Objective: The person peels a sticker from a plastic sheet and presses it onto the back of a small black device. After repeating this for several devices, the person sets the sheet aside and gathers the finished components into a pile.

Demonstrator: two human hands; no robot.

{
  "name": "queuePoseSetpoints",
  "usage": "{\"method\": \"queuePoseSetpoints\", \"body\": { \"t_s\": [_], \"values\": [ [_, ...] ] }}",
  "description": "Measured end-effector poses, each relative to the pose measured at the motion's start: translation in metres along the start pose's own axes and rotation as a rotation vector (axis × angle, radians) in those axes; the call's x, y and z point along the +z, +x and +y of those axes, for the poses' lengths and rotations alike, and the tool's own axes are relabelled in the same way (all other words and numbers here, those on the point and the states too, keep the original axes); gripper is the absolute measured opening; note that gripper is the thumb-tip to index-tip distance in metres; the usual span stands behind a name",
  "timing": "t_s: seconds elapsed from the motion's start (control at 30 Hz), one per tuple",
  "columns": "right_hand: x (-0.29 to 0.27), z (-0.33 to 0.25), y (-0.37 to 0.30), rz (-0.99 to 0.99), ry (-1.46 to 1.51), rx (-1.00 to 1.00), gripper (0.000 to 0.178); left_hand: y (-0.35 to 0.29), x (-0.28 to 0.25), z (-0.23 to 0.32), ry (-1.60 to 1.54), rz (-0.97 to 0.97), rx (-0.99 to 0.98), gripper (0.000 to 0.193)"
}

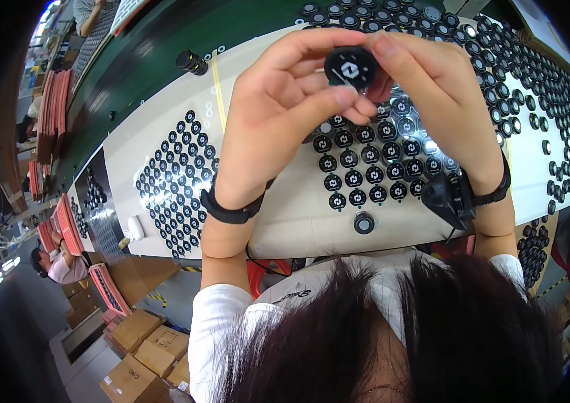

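The left hand's fingers (322, 41) curve loosely about a black disc (351, 65), the index finger along its upper edge and the thumb at its lower edge, so they stand apart by roughly the disc's breadth. The right hand (436, 84) closes on the disc's upper right edge with its thumb; its other fingers are mostly hidden behind. The disc is held up between both hands, above the bench (285, 232). Its flat face, with a white emblem, points up toward the head camera; being round, that face has no clear long axis, and its thickness is turned away from view.

Each wrist wears a black band, and a black device (447, 201) sits beside the right one. Beneath the hands, emblem-marked discs (365, 154) lie in slanting rows, faces up, with a single round piece (364, 223) nearer the front edge. To the left is another block of small discs (181, 168); to the right, a crowd of round pieces (547, 87) spreads across the bench. A short black cylinder (192, 62) lies tilted beyond the left hand. Cardboard boxes (137, 332) stand at lower left.
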State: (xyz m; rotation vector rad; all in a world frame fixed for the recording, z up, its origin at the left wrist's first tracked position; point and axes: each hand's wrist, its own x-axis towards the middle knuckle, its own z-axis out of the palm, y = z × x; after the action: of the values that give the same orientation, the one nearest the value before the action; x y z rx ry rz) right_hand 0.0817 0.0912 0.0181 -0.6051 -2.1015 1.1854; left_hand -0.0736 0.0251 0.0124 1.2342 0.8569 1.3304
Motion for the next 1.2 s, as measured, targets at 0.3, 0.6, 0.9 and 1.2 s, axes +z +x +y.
{"method": "queuePoseSetpoints", "body": {
  "t_s": [0.3, 0.6, 0.9, 1.2],
  "values": [
    [0.003, 0.011, 0.005, 0.026, -0.011, 0.060, 0.029, 0.006, -0.075, -0.080, 1.387, 0.127, 0.143, 0.043],
    [0.040, 0.031, 0.011, -0.126, -0.018, 0.076, 0.017, -0.009, -0.104, -0.041, 1.442, -0.044, 0.119, 0.038],
    [0.109, 0.070, 0.030, -0.235, -0.218, 0.022, 0.012, -0.027, -0.133, -0.024, 1.378, -0.130, -0.375, 0.017],
    [0.104, 0.091, 0.032, -0.234, -0.267, 0.140, 0.017, -0.022, -0.123, -0.060, 1.351, -0.137, -0.310, 0.034]
  ]
}}
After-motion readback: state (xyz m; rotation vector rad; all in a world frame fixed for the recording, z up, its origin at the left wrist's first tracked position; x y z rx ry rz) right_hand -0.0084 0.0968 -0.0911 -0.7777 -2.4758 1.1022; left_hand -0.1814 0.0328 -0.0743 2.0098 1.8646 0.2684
